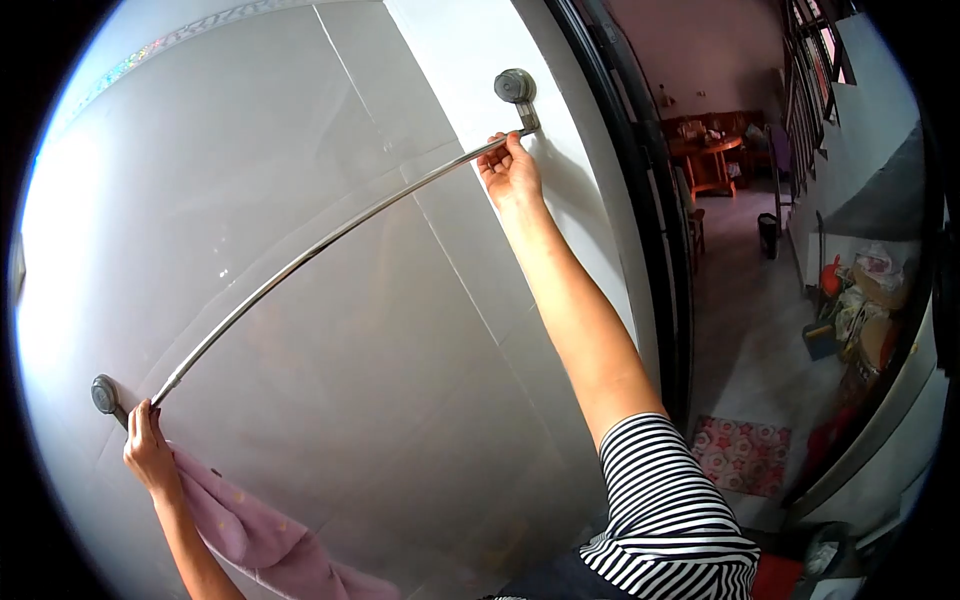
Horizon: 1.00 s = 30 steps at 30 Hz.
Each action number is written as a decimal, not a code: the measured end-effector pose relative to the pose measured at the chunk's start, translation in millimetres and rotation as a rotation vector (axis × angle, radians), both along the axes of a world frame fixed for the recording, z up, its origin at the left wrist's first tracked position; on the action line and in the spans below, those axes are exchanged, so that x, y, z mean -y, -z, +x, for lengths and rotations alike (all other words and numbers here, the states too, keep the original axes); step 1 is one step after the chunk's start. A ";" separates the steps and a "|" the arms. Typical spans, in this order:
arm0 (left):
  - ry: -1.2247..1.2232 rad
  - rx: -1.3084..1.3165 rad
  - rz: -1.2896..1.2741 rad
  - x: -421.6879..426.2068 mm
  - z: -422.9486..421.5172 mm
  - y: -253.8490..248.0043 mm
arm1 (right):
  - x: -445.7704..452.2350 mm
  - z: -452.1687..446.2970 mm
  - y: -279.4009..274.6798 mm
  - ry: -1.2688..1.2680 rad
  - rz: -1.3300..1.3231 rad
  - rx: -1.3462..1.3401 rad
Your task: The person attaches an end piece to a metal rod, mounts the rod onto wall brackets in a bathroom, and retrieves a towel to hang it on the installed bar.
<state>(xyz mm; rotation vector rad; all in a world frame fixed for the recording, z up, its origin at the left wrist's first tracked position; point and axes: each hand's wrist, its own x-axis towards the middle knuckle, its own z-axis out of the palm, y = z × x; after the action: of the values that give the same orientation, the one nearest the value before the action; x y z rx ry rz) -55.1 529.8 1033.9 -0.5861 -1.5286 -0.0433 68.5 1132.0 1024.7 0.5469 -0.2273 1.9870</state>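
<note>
A long metal rod [325,240] runs slantwise across the grey tiled wall. Its upper right end meets a round grey wall mount [514,87], and there my right hand [511,173] pinches the rod between thumb and fingers. At the lower left, my left hand [150,455] has its fingers closed round the rod's other end, beside a second round mount [105,394]. A pink cloth [245,520] hangs just below and right of my left hand; its top edge is partly hidden by the hand, so how it is held cannot be made out.
Right of the wall, a dark door frame [640,200] opens onto a room with a wooden table [712,147], a black bin [768,235] and a patterned mat [742,455]. Bags and a dustpan [822,340] lie by the right-hand wall, below a stair railing.
</note>
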 end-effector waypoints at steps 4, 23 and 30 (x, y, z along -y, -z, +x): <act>0.001 0.010 -0.005 0.6 0.0 -0.3 | 0.8 0.4 -1.0 -0.007 -0.019 -0.032; -0.003 -0.078 -0.014 -24.4 0.1 -2.2 | -86.2 -15.6 20.2 0.056 0.394 -0.142; 0.000 -0.100 0.019 -26.8 1.8 -3.1 | -69.0 -6.8 1.8 0.013 0.115 -0.006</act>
<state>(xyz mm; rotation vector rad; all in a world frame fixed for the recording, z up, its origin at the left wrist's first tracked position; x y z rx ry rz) -53.3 556.7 1037.0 -0.5648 -1.4293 -0.0280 61.7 1201.0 1022.9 0.6238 -0.3423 1.9678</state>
